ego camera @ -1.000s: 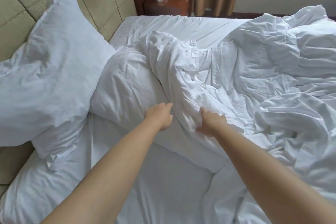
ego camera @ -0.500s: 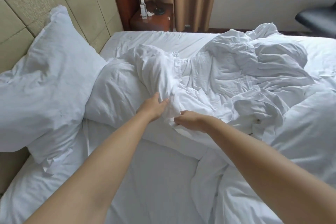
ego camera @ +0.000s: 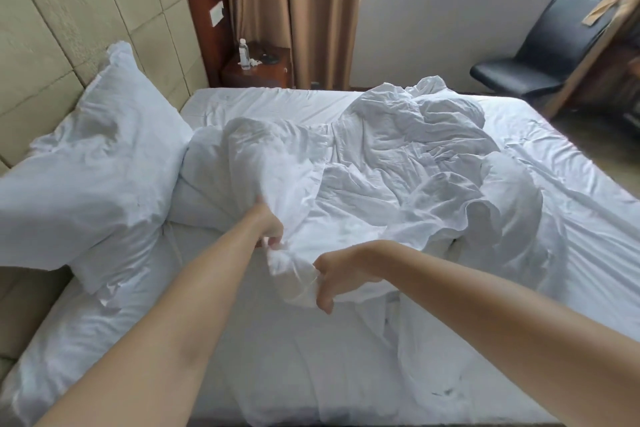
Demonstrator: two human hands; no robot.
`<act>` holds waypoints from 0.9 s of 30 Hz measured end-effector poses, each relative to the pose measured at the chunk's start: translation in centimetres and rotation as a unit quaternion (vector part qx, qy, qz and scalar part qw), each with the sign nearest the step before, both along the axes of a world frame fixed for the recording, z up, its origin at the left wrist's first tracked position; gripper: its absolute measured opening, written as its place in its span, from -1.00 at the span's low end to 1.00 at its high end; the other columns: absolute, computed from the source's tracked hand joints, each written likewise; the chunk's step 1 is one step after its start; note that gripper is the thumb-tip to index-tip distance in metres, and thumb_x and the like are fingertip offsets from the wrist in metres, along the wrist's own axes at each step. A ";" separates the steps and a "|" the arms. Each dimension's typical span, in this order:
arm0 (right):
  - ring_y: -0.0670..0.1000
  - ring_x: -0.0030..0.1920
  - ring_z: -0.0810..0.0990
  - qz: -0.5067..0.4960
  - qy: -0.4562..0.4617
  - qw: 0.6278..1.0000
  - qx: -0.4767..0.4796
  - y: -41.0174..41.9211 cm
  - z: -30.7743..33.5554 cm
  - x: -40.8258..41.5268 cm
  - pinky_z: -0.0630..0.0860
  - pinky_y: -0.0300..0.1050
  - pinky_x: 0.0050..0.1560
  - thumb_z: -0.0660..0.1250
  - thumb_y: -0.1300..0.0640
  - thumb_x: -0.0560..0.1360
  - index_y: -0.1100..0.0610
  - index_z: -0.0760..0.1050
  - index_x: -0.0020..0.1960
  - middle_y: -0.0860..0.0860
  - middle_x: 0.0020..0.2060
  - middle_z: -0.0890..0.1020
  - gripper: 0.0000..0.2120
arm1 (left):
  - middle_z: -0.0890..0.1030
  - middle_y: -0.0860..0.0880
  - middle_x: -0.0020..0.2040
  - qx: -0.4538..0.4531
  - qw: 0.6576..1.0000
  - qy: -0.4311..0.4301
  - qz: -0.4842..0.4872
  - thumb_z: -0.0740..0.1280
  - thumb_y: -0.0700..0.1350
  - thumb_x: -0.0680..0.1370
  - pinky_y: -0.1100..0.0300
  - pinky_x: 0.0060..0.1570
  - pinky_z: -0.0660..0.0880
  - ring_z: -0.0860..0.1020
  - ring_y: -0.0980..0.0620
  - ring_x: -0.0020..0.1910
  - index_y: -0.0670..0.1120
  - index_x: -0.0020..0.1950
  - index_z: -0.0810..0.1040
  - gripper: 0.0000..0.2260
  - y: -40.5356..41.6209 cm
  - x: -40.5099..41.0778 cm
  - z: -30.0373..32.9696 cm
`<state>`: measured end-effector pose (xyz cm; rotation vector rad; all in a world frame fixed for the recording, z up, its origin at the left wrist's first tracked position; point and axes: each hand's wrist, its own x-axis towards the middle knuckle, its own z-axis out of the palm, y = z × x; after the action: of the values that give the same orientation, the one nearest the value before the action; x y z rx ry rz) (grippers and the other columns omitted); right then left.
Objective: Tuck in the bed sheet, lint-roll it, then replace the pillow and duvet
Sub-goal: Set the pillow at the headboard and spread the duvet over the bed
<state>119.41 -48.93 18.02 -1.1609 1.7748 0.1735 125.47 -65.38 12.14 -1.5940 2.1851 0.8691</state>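
Both hands grip the crumpled white duvet (ego camera: 398,163) at its near edge. The left hand (ego camera: 268,224) has its fingers curled into a raised fold of the cloth, and the right hand (ego camera: 332,272) pinches a bunched corner just below it, knuckles toward the camera. The duvet lies heaped across the middle of the bed, its bulk stretching away toward the far side. One pillow (ego camera: 93,163) leans against the padded headboard (ego camera: 52,28) on the left, and a second pillow (ego camera: 204,180) lies partly under the lifted fold. The bed sheet (ego camera: 277,357) shows bare and wrinkled in the foreground, not yet tucked.

The likely step is clearing the duvet off so the sheet can be reached. The risk is that only the cover is held, so a pull may slide the filling into a lump. The fold may also drag the second pillow along, or pull the loose sheet further out of place.
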 end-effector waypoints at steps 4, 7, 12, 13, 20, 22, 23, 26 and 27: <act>0.07 -0.02 0.47 -0.002 0.052 0.998 -0.034 2.4 1.4 1.8 0.36 -0.18 -0.21 0.39 0.21 0.39 0.13 0.48 0.16 0.03 -0.01 0.49 -0.66 | 0.49 -0.11 -0.47 0.045 0.977 -0.166 -0.126 0.19 -0.24 0.51 0.24 -0.33 0.35 0.40 0.00 -0.44 -0.20 -0.32 0.42 -0.80 2.4 3.6 2.5; 0.09 0.06 0.53 -0.047 0.084 0.993 -0.066 3.5 2.4 1.2 0.45 -0.12 -0.02 0.43 0.13 0.36 0.12 0.45 0.20 0.04 0.04 0.53 -0.58 | 0.43 -0.14 -0.40 0.096 0.977 -0.147 -0.123 0.15 -0.31 0.48 0.29 -0.36 0.36 0.38 -0.02 -0.41 -0.25 -0.18 0.39 -0.94 2.7 5.9 3.1; 0.08 0.17 0.54 -0.028 0.107 0.994 -0.016 4.7 2.3 1.1 0.47 -0.10 0.06 0.43 0.09 0.40 -0.03 0.42 0.27 -0.05 0.11 0.51 -0.54 | 0.56 -0.07 -0.09 0.212 0.945 -0.176 -0.174 0.26 -0.31 0.55 0.16 -0.36 0.53 0.62 0.05 -0.31 -0.15 0.31 0.35 -0.66 5.3 8.4 1.9; 0.07 0.23 0.49 -0.039 0.090 0.995 -0.001 4.7 1.9 1.0 0.45 -0.10 0.13 0.43 0.11 0.41 -0.07 0.36 0.36 -0.08 0.16 0.45 -0.44 | 0.58 -0.05 -0.05 0.192 0.943 -0.194 -0.191 0.29 -0.22 0.57 0.15 -0.32 0.50 0.62 0.04 -0.25 -0.15 0.35 0.35 -0.64 5.0 8.5 1.4; 0.08 0.40 0.33 -0.035 0.154 0.987 -0.007 3.2 -1.2 0.5 0.32 -0.07 0.37 0.34 0.08 0.51 0.01 0.19 0.52 0.03 0.45 0.28 -0.37 | 0.55 -0.26 0.20 0.015 0.975 -0.109 -0.194 0.30 -0.17 0.56 0.05 -0.03 0.53 0.52 -0.11 -0.11 -0.31 0.23 0.51 -0.69 1.8 9.2 0.5; 0.07 0.42 0.29 -0.019 0.163 0.986 -0.012 2.3 -1.4 0.1 0.28 -0.12 0.37 0.30 0.07 0.54 0.04 0.18 0.52 0.02 0.47 0.26 -0.40 | 0.54 -0.24 0.22 -0.014 0.970 -0.118 -0.213 0.29 -0.17 0.57 0.11 0.00 0.50 0.54 -0.12 0.01 -0.30 0.23 0.52 -0.71 1.0 8.8 0.4; 0.06 0.43 0.28 -0.016 0.161 0.987 -0.017 1.7 -1.4 -0.3 0.28 -0.14 0.36 0.29 0.07 0.55 0.05 0.17 0.52 0.02 0.47 0.26 -0.41 | 0.53 -0.23 0.24 -0.029 0.967 -0.126 -0.220 0.27 -0.16 0.57 0.11 0.03 0.49 0.55 -0.13 0.10 -0.29 0.24 0.51 -0.71 0.5 8.4 0.3; 0.07 0.41 0.30 -0.008 0.157 0.987 -0.037 -0.4 -2.0 -2.1 0.28 -0.14 0.32 0.27 0.09 0.56 0.08 0.19 0.51 0.04 0.46 0.29 -0.44 | 0.53 -0.19 0.25 -0.073 0.961 -0.130 -0.232 0.26 -0.14 0.58 0.12 0.10 0.45 0.51 -0.13 0.21 -0.25 0.24 0.51 -0.71 -0.6 6.6 0.3; 0.07 0.41 0.31 -0.006 0.156 0.987 -0.043 -1.2 -2.3 -2.8 0.28 -0.14 0.31 0.27 0.10 0.56 0.09 0.18 0.51 0.04 0.45 0.30 -0.44 | 0.52 -0.18 0.26 -0.079 0.962 -0.124 -0.228 0.25 -0.14 0.57 0.11 0.13 0.44 0.50 -0.13 0.22 -0.24 0.25 0.50 -0.71 -1.0 5.8 0.2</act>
<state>116.57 -50.09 15.75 -1.2356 2.0799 0.2870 131.29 -66.34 12.35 -1.1071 2.3360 0.3475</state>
